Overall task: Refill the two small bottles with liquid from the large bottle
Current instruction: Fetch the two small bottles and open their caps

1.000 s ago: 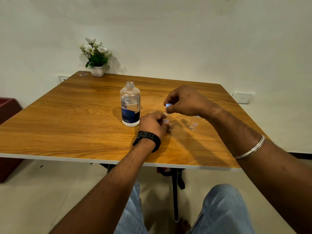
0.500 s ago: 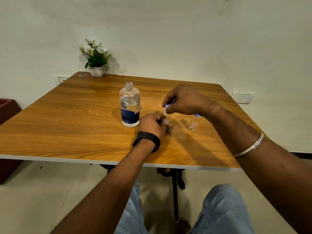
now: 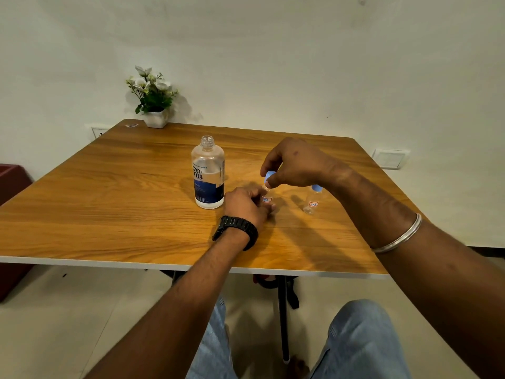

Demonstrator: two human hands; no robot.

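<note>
The large clear bottle with a blue label stands uncapped near the middle of the wooden table. Just right of it my left hand grips the body of a small clear bottle with a red-edged label. My right hand hovers above that bottle and pinches its light blue cap between thumb and fingers. A second small bottle, capped in light blue, stands upright further right, partly behind my right wrist.
A white pot of artificial flowers sits at the table's far left corner. A dark red box stands on the floor to the left. My knees are below the table's near edge.
My right hand has shifted slightly on the blue cap, which sits a little higher and more tilted above the small bottle. My left hand and both other bottles have stayed put.
</note>
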